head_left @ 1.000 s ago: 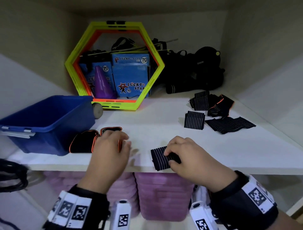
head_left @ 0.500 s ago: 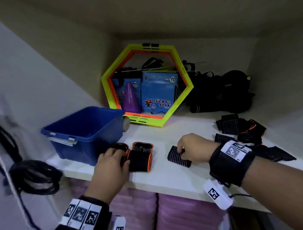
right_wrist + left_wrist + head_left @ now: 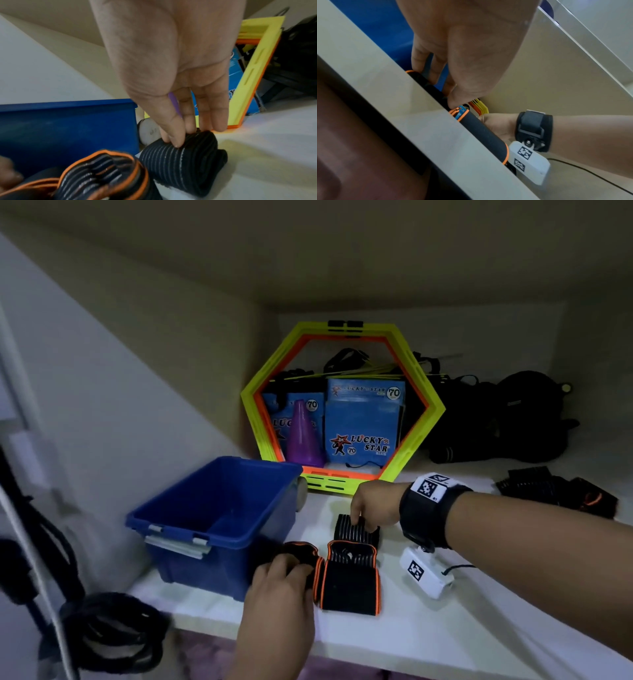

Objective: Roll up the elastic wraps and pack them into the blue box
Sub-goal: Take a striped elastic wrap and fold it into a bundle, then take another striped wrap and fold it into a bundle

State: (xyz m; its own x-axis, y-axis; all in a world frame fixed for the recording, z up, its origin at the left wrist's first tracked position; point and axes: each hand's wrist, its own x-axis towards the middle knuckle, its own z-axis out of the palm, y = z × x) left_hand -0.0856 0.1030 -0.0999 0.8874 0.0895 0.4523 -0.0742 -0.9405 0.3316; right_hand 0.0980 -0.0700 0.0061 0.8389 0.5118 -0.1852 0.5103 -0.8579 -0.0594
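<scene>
Since half a second ago the right hand is dragging its striped roll closer to the orange-trimmed rolls beside the blue box. Head view: box is looking empty, loose wraps still waiting on the shelf. Left wrist view: left hand fingers are gripping an orange-trimmed roll. Right wrist view: fingers are pinching the striped roll.

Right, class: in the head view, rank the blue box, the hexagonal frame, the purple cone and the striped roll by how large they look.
1. hexagonal frame and blue box: too alike to rank.
2. purple cone
3. striped roll, partly hidden by the right hand.
</scene>
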